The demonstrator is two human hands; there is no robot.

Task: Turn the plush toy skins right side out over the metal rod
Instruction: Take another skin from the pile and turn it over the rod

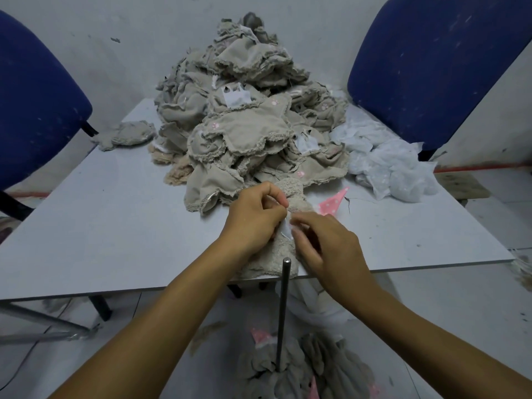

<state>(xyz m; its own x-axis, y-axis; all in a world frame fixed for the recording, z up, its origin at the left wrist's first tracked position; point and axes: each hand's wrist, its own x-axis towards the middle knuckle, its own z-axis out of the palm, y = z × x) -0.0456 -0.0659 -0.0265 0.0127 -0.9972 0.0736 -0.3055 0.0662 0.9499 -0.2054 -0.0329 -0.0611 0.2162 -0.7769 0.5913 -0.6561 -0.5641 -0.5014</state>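
While both hands work close together at the near edge of the bench [115, 226], the left hand [254, 216] and right hand [324, 243] each pinch a bit of white fabric on the fuzzy plush toy skin [276, 254] lying under them. The upright metal rod [283, 312] stands just below the hands, between the forearms. Beyond the hands rises a pile of inside-out skins [244, 116].
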